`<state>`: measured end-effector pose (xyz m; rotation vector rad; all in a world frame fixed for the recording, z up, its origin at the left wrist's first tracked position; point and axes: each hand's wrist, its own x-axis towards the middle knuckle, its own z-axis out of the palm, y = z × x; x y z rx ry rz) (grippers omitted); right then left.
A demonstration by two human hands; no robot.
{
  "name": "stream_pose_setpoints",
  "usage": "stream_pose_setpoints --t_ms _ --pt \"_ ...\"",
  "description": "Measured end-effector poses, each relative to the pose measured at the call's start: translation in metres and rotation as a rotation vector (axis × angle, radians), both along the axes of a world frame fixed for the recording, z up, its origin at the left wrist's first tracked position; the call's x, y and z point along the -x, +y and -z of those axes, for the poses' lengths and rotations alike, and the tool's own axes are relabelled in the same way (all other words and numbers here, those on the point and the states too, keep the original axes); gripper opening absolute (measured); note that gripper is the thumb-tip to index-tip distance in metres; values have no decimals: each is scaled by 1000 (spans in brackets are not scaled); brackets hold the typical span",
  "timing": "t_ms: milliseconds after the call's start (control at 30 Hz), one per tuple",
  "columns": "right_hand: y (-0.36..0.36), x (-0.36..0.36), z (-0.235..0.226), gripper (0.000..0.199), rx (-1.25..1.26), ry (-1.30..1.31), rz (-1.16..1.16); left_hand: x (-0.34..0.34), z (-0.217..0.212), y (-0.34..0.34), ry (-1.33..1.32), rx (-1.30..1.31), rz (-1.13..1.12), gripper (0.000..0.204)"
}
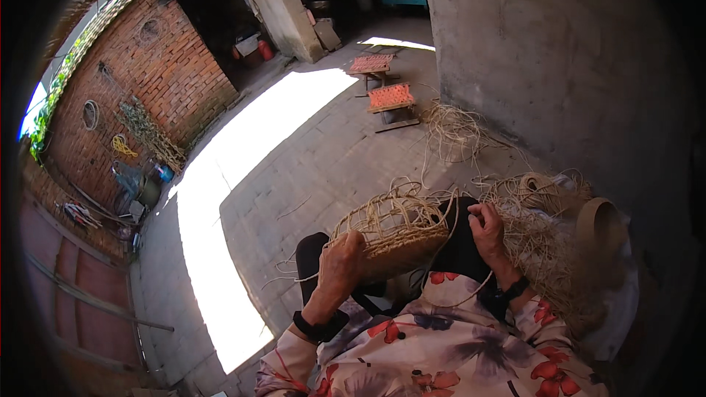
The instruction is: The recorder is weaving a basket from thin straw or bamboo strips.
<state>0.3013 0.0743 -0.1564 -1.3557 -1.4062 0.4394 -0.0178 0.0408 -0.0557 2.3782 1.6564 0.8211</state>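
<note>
**Two hands on a half-woven basket in a sunlit yard**

The left hand [340, 263] is wrapped around the near end of a straw basket [393, 231], fingers curled over its rim and gripping it, while the right hand [486, 229] sits at the basket's far right edge, fingertips pinched on a thin strand of straw [441, 246] that loops down toward the lap. The basket lies across the person's knees between the two hands, its long axis running left to right and tilting slightly up to the right; its lower part is closely woven, its upper part an open lattice of loose stalks. The left hand bears the basket's weight; the right is nearer the unfinished weave and to the heap of loose straw [540, 239] piled just beside it on the person's right. A roll of flat tan band [599, 228] rests at that heap's outer side. Both wrists carry dark bands, and the sleeves are a flowered print. Farther off on the paved floor [294, 169], well apart from the hands, stand two small stools [390, 99] with woven orange seats, more straw scattered by the grey wall [551, 59]. A brick wall [154, 81] closes the yard on the left.
</note>
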Motion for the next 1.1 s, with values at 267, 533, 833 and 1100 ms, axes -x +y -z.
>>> stream_pose_setpoints --t_ms 267,533,833,1100 --pt "9 -8 21 12 29 57 -3 56 6 -30 -321 45 -238 14" --pt "11 -23 32 12 77 49 25 352 90 -171 -56 -189 -1122 23" --pt "11 -31 32 12 157 43 -10 451 80 -308 -172 -12 -1971 18" --pt "14 -24 35 11 160 -21 62 167 40 -92 -469 205 -628 22"
